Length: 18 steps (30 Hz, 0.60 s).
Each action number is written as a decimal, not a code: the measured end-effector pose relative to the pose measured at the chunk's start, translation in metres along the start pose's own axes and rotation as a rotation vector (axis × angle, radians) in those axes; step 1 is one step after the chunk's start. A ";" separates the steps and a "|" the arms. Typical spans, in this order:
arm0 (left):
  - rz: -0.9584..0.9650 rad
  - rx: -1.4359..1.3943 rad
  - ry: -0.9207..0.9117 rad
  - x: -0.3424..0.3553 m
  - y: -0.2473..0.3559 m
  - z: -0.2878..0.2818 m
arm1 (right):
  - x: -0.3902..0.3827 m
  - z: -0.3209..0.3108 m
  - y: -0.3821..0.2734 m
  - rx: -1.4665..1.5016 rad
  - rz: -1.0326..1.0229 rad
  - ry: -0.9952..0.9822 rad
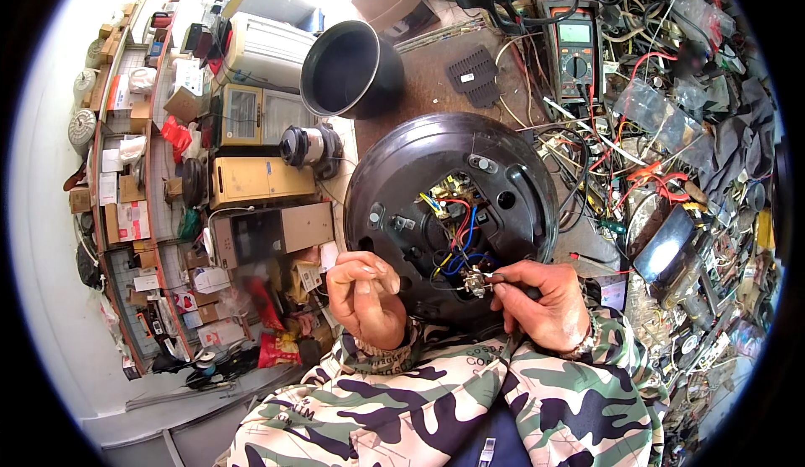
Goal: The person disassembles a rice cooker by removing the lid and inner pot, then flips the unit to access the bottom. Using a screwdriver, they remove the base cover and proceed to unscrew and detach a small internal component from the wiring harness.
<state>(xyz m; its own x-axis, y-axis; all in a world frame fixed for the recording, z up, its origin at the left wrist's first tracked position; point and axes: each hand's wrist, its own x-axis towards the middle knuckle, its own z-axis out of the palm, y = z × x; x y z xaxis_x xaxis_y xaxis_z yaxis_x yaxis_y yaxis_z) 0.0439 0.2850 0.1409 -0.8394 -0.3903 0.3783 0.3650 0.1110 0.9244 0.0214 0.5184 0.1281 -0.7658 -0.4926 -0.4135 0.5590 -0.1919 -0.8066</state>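
A round black appliance base lies with its underside up in front of me. Red, blue and yellow wires come out of its central opening, near a small circuit board. Over the base's near edge, my right hand pinches a small metal part to which wires run. My left hand is raised just left of that edge, fingers curled and thumb and fingertips together. A faint thin strand seems to run from it toward the metal part; what the fingers hold is too small to make out.
Behind the base stand a black pot and a slotted black cover. A multimeter, red-handled pliers, a phone and tangled cables crowd the right. Shelves of boxes and appliances fill the left.
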 end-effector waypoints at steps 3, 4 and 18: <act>0.006 0.002 0.017 -0.001 0.001 0.000 | 0.001 0.000 -0.001 -0.012 0.000 -0.012; 0.002 -0.001 0.023 -0.001 0.002 0.001 | 0.001 0.000 -0.001 -0.010 0.007 -0.012; 0.031 0.014 0.013 0.007 -0.001 0.004 | 0.002 0.000 -0.003 0.023 0.009 0.014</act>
<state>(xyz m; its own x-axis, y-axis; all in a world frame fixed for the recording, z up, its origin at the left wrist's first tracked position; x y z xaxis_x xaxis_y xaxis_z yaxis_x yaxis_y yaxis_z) 0.0362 0.2860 0.1424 -0.8225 -0.3980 0.4062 0.3850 0.1359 0.9129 0.0184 0.5178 0.1302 -0.7649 -0.4824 -0.4269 0.5732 -0.2072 -0.7928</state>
